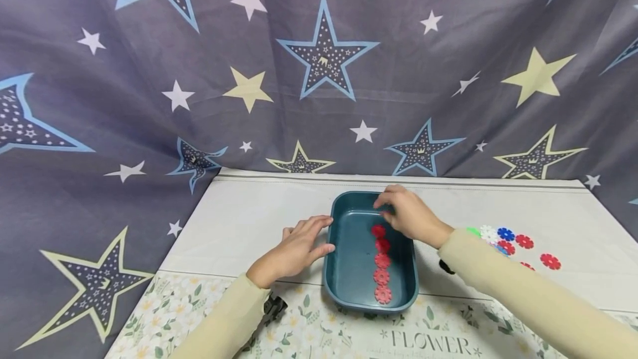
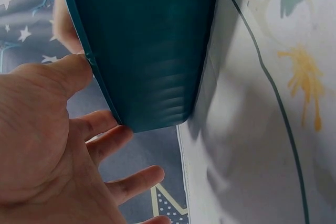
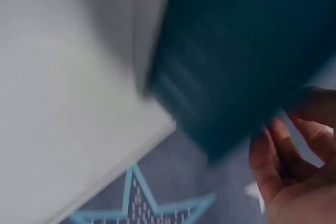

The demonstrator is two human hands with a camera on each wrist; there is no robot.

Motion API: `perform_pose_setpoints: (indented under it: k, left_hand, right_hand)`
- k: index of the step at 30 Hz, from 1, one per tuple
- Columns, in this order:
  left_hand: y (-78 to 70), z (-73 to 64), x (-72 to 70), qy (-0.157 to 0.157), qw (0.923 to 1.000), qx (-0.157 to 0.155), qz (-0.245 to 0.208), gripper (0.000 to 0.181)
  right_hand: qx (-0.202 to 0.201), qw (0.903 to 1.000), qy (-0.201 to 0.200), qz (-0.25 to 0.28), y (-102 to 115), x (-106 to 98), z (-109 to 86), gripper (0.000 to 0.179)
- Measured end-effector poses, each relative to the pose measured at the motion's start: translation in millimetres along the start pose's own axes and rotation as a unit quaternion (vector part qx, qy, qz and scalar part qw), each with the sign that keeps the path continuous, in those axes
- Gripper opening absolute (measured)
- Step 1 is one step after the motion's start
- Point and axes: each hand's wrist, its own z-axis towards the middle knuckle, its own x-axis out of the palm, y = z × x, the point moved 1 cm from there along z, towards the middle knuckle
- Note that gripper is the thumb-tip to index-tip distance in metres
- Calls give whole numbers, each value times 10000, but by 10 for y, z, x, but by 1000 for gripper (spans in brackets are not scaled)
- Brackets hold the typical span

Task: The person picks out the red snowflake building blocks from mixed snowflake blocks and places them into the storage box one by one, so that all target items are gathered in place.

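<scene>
The left hand (image 1: 296,245) rests loosely spread fingers on the tray (image 1: 349,270), probably to steady it. The right hand (image 1: 413,216) bends over its far end, red at the fingertips; whether pinched, I can't tell. Red discs (image 1: 382,260) line up inside, mixed discs (image 1: 550,261) beside it on the counter (image 1: 274,204).

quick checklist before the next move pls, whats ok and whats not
1. Tray open side up: ok.
2. Left grip touching the tray's left side: ok.
3. Red discs in a single column: ok, five show in the tray.
4. Right grip clear of the tray: not ok, it is at the far right corner.
5. Disc in the right grip: cannot tell, red shows there but the close view is blurred.
6. Loose discs fully in view: not ok, the right sleeve covers some.
</scene>
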Motion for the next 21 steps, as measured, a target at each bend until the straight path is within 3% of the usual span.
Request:
perform_pose_setpoints:
  k: [5, 8, 16, 19, 21]
  left_hand:
    - [-1, 3, 7, 10, 10000, 36, -13, 60]
    - [-3, -6, 5, 14, 10000, 37, -28, 60]
    - [-7, -15, -4, 10, 9999, 20, -111, 60]
    - [-2, -8, 5, -13, 10000, 34, -86, 61]
    - [-3, -5, 9, -23, 10000, 38, -71, 61]
  right_hand:
    - [106, 9985, -542, -22, -207, -383, -224, 23]
    - [404, 9979, -467, -168, -383, -580, -436, 25]
    - [1286, 9899, 292, -516, -789, -920, -1088, 26]
    - [1818, 9787, 876, -371, -963, -982, -1336, 29]
    - [2222, 9662, 1280, -277, -1104, -1013, -1505, 32]
